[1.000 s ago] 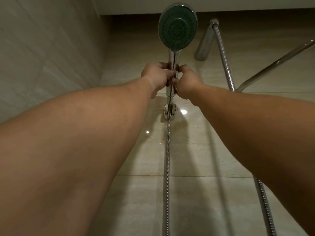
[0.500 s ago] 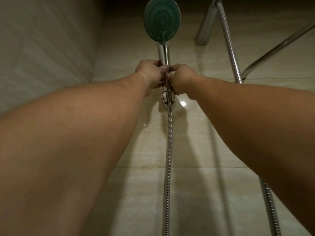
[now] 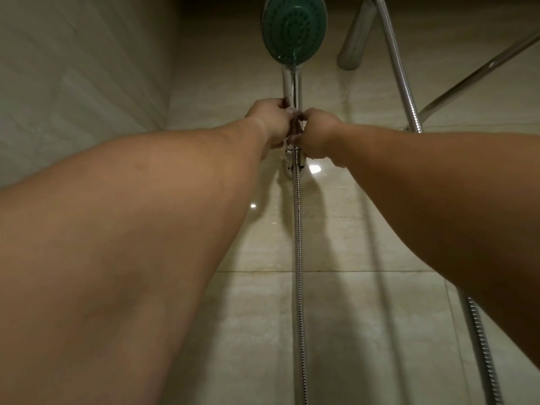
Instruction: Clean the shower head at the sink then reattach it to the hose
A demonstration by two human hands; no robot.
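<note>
Shower head (image 3: 294, 30): round, green perforated face turned toward the camera, chrome rim and chrome handle (image 3: 291, 83); mounted high on the beige tiled wall (image 3: 344, 223), at the top middle of the view, its upper edge cut off by the frame.

Handle: runs straight down from the face into the two hands, which hide its lower end.

Bracket (image 3: 294, 162): chrome wall fitting just below the hands, at the spot where the hose begins.

Hose (image 3: 298, 273): ribbed metal, hangs vertically from the bracket to the bottom edge of the view, close against the wall.

Left hand (image 3: 270, 122): arm fully stretched upward and forward from the lower left; fingers curled round the left side of the handle, gripping it at its lower part.

Right hand (image 3: 317, 133): arm stretched up from the right edge; fingers curled and closed on the right side of the handle, set slightly lower than the left hand. Fingertips of both hands meet at the handle's front.

Second hose (image 3: 400, 71): ribbed metal, runs down the wall to the right of the shower head, passes behind the right forearm and reappears at the lower right.

Chrome pipe (image 3: 355, 36): slanted tube beside the second hose, upper right.

Chrome rail (image 3: 473, 74): thin bar angling up toward the right edge.

Side wall (image 3: 81, 77): grey-white tiles, left, meeting the beige wall at a corner.
</note>
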